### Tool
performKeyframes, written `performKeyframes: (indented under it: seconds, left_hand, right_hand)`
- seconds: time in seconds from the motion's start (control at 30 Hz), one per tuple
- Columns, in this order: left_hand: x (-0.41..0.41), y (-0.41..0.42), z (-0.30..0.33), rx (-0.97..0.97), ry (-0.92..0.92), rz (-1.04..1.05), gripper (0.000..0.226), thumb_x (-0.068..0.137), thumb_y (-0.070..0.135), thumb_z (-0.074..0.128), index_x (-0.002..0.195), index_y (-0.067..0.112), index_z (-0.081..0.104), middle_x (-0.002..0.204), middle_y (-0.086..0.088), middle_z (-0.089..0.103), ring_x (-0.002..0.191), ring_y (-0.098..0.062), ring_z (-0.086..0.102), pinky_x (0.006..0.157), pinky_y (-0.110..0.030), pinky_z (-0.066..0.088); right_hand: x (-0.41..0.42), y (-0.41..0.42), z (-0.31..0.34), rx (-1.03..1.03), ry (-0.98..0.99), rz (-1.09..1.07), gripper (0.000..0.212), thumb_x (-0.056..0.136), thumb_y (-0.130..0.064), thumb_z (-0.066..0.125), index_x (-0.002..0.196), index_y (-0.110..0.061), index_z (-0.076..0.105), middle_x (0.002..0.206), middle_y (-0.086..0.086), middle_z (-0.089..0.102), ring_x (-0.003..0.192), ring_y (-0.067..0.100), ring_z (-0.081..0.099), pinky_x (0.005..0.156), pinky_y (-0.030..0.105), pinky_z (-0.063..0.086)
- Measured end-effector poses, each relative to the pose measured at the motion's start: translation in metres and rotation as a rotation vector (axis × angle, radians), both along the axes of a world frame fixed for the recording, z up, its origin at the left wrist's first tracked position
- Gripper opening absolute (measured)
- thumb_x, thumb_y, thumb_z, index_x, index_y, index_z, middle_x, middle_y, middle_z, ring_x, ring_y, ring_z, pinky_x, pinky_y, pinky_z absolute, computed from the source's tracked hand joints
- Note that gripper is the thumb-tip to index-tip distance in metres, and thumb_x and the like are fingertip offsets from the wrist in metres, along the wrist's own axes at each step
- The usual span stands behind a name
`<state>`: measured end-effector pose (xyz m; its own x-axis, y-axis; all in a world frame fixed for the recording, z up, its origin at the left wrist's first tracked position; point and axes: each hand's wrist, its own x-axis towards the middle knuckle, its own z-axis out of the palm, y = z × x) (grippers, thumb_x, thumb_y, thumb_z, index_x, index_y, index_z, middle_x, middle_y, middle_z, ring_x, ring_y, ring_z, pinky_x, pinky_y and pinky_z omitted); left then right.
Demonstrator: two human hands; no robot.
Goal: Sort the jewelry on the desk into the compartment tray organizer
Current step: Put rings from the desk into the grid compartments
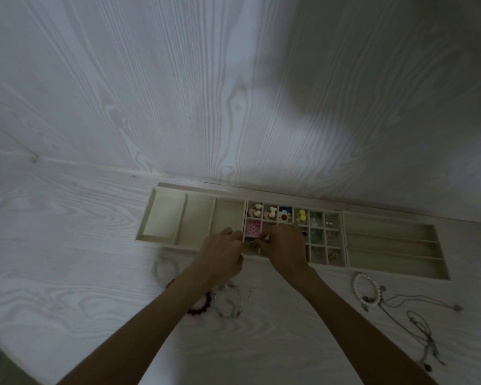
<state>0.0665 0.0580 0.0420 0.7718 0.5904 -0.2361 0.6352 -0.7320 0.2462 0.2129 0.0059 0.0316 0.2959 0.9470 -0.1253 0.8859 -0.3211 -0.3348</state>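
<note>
A long cream compartment tray lies against the wall. Its small middle cells hold heart pieces, a pink flower piece, yellow beads and tiny metal items. My left hand and my right hand meet over the tray's front middle cells, fingers curled together around a small dark ring-like piece. On the desk lie a red bead bracelet, a clear bracelet, a pale bracelet, a pearl bracelet and thin chain necklaces.
The white wood-grain desk meets a matching wall just behind the tray. Three larger tray cells at the left and long slots at the right hold nothing visible. The desk's curved front edge shows at lower left.
</note>
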Motion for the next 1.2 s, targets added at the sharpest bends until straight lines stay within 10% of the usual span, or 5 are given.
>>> performKeyframes:
  seconds: [0.4, 1.2]
  left_hand:
    - [0.001, 0.003, -0.012, 0.025, 0.089, -0.091, 0.044, 0.093, 0.023, 0.043, 0.136, 0.030, 0.047, 0.118, -0.002, 0.052, 0.108, -0.021, 0.045, 0.069, -0.030, 0.037]
    - [0.011, 0.012, -0.005, 0.104, 0.079, -0.189, 0.032, 0.095, 0.021, 0.043, 0.124, 0.015, 0.056, 0.115, -0.006, 0.054, 0.101, -0.021, 0.046, 0.069, -0.030, 0.036]
  right_hand:
    - [-0.002, -0.030, 0.007, 0.027, -0.179, 0.230, 0.027, 0.074, -0.006, 0.067, 0.090, -0.025, 0.076, 0.080, 0.003, 0.062, 0.082, 0.026, 0.056, 0.071, 0.033, 0.038]
    - [-0.003, -0.032, 0.008, -0.096, -0.207, 0.263, 0.042, 0.092, -0.011, 0.040, 0.126, -0.028, 0.058, 0.116, 0.000, 0.054, 0.111, 0.021, 0.042, 0.092, 0.031, 0.024]
